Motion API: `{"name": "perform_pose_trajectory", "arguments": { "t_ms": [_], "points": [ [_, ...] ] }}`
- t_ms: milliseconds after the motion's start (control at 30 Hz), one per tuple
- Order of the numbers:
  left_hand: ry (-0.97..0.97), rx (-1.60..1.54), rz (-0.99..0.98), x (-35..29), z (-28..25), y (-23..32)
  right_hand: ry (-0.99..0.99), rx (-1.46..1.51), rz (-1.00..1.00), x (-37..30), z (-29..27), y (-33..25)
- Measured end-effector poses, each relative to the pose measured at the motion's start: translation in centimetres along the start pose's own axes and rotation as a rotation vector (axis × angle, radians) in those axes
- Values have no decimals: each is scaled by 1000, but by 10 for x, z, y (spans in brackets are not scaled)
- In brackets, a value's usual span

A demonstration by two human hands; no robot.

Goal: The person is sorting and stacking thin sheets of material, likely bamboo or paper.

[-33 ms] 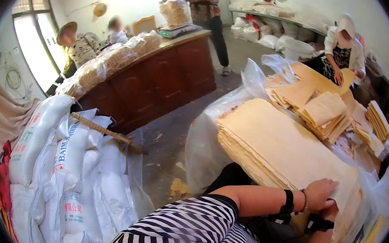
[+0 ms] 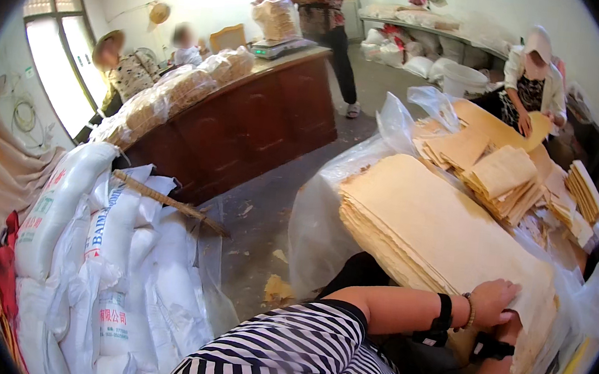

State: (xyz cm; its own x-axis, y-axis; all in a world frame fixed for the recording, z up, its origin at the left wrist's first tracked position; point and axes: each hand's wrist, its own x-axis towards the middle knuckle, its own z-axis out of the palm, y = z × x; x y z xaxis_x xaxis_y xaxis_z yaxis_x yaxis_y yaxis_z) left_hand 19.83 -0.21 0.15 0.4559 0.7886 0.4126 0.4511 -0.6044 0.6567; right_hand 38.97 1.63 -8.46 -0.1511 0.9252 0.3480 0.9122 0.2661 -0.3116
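A thick stack of thin, pale yellow sheets that look like bean curd skin (image 2: 433, 221) lies on clear plastic in front of me at the right. My left hand (image 2: 495, 301) is closed at the near edge of the top sheet, its fingers bent over that edge. Just below it, my right hand (image 2: 507, 324) meets the same edge. The left hand and the sheet hide most of the right hand's fingers. Both wrists wear black straps, and a beaded bracelet (image 2: 470, 312) circles the left one.
Folded sheets (image 2: 506, 174) and scraps pile beyond the stack, where a co-worker (image 2: 533, 87) holds a sheet. Full white sacks (image 2: 112, 255) stand at left with a stick (image 2: 168, 202) across them. Bagged goods (image 2: 171, 95) and a scale (image 2: 278, 46) rest on a brown desk (image 2: 248, 124), people around it.
The room and the stack sit slightly further right in the picture. My hands keep their place at the sheet's edge.
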Motion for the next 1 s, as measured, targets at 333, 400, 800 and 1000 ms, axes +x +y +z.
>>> {"name": "perform_pose_trajectory", "arguments": {
  "t_ms": [333, 400, 800, 1000],
  "points": [
    [42, 178, -34, 5, 6, -12, -158, -193, 133, 3, -35, -41],
    [79, 186, -30, 14, 10, -4, -229, -111, 259, 9, -25, -32],
    [125, 188, -142, 66, 12, -7, 17, -10, 97, 26, -25, -39],
    [279, -55, -327, 68, -19, -32, 236, -241, 25, 18, -19, -34]
  ]
}}
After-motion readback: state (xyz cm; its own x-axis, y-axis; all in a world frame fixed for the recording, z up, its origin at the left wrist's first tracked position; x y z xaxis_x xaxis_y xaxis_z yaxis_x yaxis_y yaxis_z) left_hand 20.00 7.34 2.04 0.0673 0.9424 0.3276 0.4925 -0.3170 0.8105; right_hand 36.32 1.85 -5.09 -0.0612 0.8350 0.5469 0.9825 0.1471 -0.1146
